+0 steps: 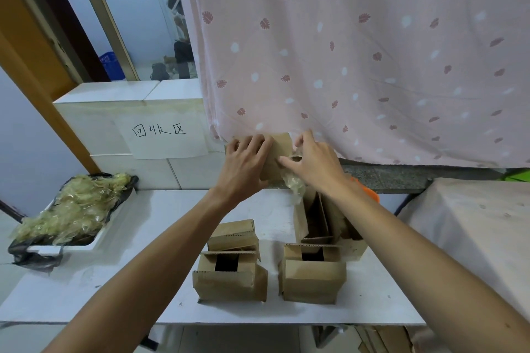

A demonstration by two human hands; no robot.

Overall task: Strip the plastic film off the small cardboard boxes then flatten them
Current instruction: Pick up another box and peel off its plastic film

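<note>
I hold a small brown cardboard box (279,149) up above the far side of the white table (114,281). My left hand (246,160) grips the box's left side with its fingers curled over the top edge. My right hand (312,160) pinches clear plastic film (295,183) that hangs crumpled from the box's lower right corner. Two more small boxes (231,275) (312,272) stand on the table near me, with another (233,235) behind the left one.
A larger open carton (324,223) holds flat cardboard pieces behind the right box. A tray lined with a black bag (71,209) holds a heap of stripped film at the left. A pink curtain (358,51) hangs behind. White blocks with a paper sign (163,135) stand at the back left.
</note>
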